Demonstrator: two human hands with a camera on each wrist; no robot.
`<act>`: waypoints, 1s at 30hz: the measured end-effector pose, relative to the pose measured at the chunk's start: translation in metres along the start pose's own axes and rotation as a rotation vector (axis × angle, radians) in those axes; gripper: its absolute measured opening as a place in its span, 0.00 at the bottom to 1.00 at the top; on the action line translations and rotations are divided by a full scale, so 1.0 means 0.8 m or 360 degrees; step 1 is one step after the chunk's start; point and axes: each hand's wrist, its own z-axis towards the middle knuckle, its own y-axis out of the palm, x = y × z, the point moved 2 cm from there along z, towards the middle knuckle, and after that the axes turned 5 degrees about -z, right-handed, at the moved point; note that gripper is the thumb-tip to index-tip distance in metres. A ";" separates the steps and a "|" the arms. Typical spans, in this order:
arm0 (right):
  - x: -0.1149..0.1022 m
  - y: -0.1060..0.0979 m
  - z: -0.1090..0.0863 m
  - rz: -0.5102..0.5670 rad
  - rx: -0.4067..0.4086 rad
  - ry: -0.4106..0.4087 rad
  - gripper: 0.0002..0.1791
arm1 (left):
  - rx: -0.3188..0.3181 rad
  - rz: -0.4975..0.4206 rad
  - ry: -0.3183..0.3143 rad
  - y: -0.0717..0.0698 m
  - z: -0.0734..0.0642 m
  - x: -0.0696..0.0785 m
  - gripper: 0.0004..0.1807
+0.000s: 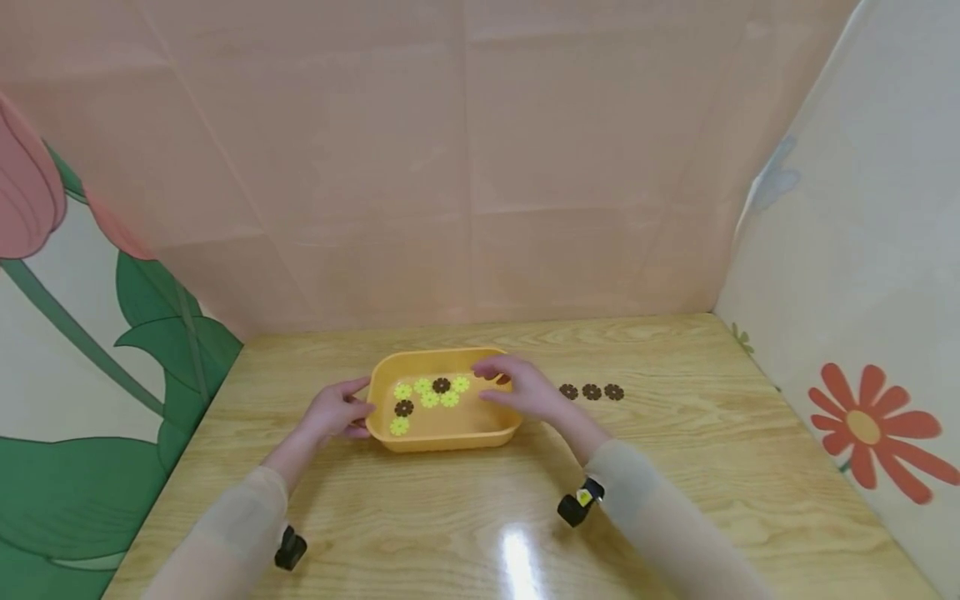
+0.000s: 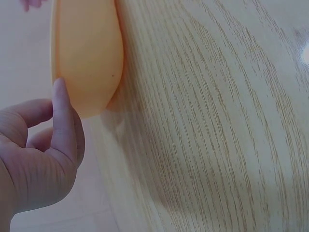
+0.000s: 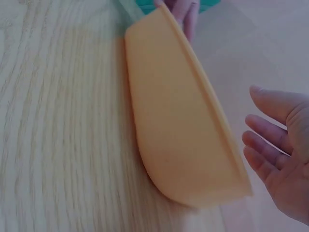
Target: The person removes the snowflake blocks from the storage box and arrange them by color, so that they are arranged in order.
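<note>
An orange plastic basin (image 1: 450, 442) with a raised rim is in the middle of the table. On its inside floor lie several yellow flower-shaped discs (image 1: 400, 427) and a few brown ones (image 1: 403, 408), mostly towards the left. My left hand (image 1: 339, 410) holds the basin's left end, thumb and fingers pinching the rim (image 2: 55, 48). Over the basin's right end hovers my right hand (image 1: 517, 385), its fingers spread and loosely bent. In the right wrist view that hand (image 3: 285, 145) shows nothing between thumb and fingers, just apart from the basin's wall (image 3: 178, 111).
Three brown flower-shaped discs (image 1: 592, 392) lie in a row on the wood-grain table (image 1: 420, 525), right of the basin beyond my right wrist. A pink sheet (image 1: 480, 167) hangs behind, with flower-printed panels (image 1: 862, 250) at both sides.
</note>
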 end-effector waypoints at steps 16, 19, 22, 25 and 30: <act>0.013 0.066 0.048 -0.0319 -0.0224 0.0204 0.30 | -0.0011 0.0013 -0.0005 0.003 0.003 0.000 0.35; 0.016 0.071 0.053 -0.0364 -0.0254 0.0235 0.30 | -0.0012 0.0008 -0.0007 0.004 0.003 0.000 0.35; 0.017 0.075 0.057 -0.0393 -0.0285 0.0255 0.30 | -0.0015 -0.0006 -0.0002 0.004 0.004 -0.001 0.36; 0.018 0.077 0.060 -0.0448 -0.0335 0.0290 0.30 | -0.0013 -0.0013 0.0000 0.004 0.004 -0.001 0.36; 0.019 0.082 0.063 -0.0483 -0.0427 0.0319 0.32 | -0.0009 -0.0003 0.0003 0.003 0.004 -0.001 0.35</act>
